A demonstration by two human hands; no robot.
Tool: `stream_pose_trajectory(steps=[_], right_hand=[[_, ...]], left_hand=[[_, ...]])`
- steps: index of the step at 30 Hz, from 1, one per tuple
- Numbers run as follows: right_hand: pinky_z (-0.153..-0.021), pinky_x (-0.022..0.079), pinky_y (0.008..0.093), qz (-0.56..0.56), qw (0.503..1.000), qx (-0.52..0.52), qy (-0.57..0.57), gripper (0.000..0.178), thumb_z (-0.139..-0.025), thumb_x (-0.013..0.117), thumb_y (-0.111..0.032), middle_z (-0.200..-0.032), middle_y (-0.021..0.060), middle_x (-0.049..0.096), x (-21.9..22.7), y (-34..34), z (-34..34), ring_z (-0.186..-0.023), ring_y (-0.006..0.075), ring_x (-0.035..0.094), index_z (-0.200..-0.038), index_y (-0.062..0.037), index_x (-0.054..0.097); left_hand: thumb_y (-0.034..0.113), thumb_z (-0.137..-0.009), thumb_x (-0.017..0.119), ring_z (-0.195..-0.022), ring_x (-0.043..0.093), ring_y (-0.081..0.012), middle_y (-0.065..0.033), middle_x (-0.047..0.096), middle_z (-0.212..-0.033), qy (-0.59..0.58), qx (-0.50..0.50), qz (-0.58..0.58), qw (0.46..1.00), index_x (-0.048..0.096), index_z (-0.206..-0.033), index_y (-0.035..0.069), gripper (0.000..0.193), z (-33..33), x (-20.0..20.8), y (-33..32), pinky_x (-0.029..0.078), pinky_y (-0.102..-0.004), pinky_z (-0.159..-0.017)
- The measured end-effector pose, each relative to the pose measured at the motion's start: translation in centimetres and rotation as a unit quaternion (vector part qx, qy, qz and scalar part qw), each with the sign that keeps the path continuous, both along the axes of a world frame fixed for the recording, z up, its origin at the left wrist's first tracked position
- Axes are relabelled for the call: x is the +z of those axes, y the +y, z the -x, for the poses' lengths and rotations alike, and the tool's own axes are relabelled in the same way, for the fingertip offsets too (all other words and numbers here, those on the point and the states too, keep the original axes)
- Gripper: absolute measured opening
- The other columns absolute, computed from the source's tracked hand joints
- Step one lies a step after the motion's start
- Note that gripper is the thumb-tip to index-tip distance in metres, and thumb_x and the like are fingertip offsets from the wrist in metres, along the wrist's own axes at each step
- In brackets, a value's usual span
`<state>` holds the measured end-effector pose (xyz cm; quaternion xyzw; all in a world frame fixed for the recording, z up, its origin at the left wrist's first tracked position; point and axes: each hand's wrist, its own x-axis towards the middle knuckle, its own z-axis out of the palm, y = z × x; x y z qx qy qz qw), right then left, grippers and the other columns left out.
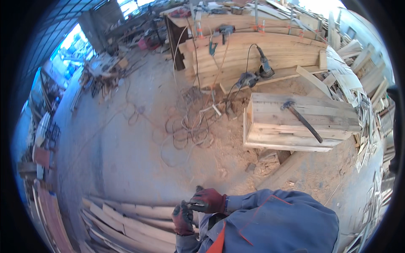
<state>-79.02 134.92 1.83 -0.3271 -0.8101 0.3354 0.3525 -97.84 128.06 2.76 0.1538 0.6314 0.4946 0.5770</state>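
My left hand (182, 218) and my right hand (207, 200) meet close in front of my body, both in dark-and-red work gloves. The fingers of each are drawn together. Whatever lies between them, if anything, is too small to make out. Below and to the left of the hands, long pale boards (135, 227) lie in a stack. Farther off to the right, a hammer (304, 122) with a dark handle rests on top of a long wooden box (270, 114), apart from both hands.
Tangled cables (185, 130) lie on the dusty floor ahead. An angle grinder (265, 67) and another power tool (247, 80) sit by the large plank workpiece (236, 55). Sawdust (228, 156) surrounds the box. Scrap wood (367, 114) heaps along the right side.
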Motion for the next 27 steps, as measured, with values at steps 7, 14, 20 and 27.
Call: stream_pose_trajectory(steps=[7,14,20,27], right_hand=[[-0.070,0.058,0.0431,0.000,0.970,-0.242,0.010,0.021,-0.091,0.078,-0.031,-0.091,0.0104,0.073,2.2,11.7,-2.9,-0.081,0.0331,0.072,-0.100,-0.0119,0.074],[-0.065,0.057,0.0423,0.090,0.881,-0.463,-0.020,0.019,-0.091,0.080,-0.029,-0.082,0.0092,0.072,3.7,17.5,-8.0,-0.074,0.0315,0.072,-0.090,-0.0116,0.074],[-0.061,0.056,0.0420,-0.020,0.879,-0.469,-0.086,0.014,-0.088,0.082,-0.024,-0.083,0.0059,0.070,0.0,25.2,-13.2,-0.075,0.0289,0.071,-0.090,-0.0134,0.073],[-0.062,0.055,0.0410,-0.073,0.875,-0.467,-0.106,0.011,-0.087,0.081,-0.020,-0.091,0.0050,0.072,-0.3,35.7,-21.6,-0.078,0.0288,0.071,-0.095,-0.0174,0.075]], left_hand=[[0.037,-0.104,0.070,-0.046,0.045,-0.0046,0.0030,0.057,-0.062,0.005,-0.177,-0.019,0.984,0.075,-0.104,0.007,0.030,1.4,2.0,20.8,0.030,-0.0221,-0.042],[0.039,-0.105,0.069,-0.046,0.046,-0.0056,0.0020,0.059,-0.063,0.010,-0.323,-0.031,0.946,0.074,-0.103,0.009,0.030,-3.1,4.8,37.6,0.032,-0.0226,-0.042],[0.037,-0.106,0.067,-0.048,0.047,-0.0057,0.0034,0.058,-0.064,-0.006,-0.336,-0.050,0.941,0.073,-0.100,0.012,0.026,-9.4,2.1,48.3,0.033,-0.0232,-0.044],[0.039,-0.107,0.064,-0.048,0.046,-0.0055,0.0048,0.057,-0.064,0.031,-0.337,-0.106,0.935,0.072,-0.097,0.015,0.028,-16.7,3.6,64.4,0.030,-0.0235,-0.043]])
